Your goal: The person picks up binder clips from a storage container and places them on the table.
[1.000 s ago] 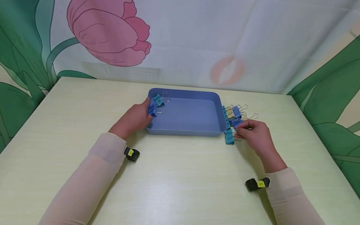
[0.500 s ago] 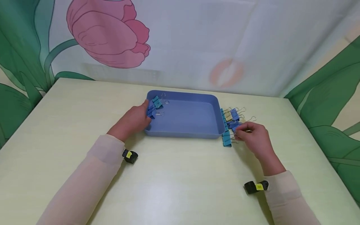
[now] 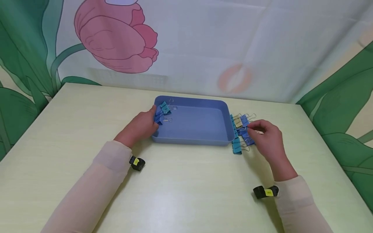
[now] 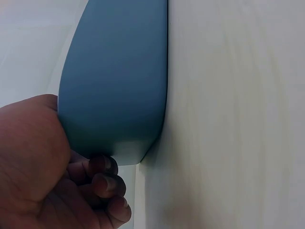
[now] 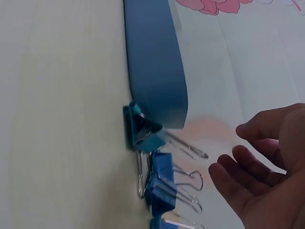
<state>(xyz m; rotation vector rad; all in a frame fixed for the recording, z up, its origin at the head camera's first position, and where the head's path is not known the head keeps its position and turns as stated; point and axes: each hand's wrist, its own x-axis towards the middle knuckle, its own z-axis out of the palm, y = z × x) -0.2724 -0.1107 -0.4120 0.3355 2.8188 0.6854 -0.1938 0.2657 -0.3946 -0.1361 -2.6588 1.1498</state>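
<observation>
My left hand (image 3: 141, 127) grips the left wall of a blue tray (image 3: 192, 141); its curled fingers (image 4: 107, 186) are at the tray's corner in the left wrist view. Inside the tray, close to those fingers, lie a teal binder clip (image 3: 165, 108) and blue binder clips (image 3: 159, 118). My right hand (image 3: 268, 139) hovers over binder clips beside the tray's right end. In the right wrist view its thumb and fingers stand apart, with nothing between them. Below are a blue binder clip (image 3: 248, 139), another blue one (image 3: 244, 120), a yellow one (image 3: 238, 122) and teal ones (image 3: 237, 147).
The pale tabletop (image 3: 186, 187) extends around the tray. Behind its back edge hangs a white cloth (image 3: 192, 48) printed with a pink flower and green leaves. A black wrist camera (image 3: 137, 163) is on the left sleeve and another (image 3: 265, 192) on the right.
My right hand has shifted a little away from me over the clips. The blue clip by its fingertips now lies lower and more exposed. My left hand has stayed on the tray.
</observation>
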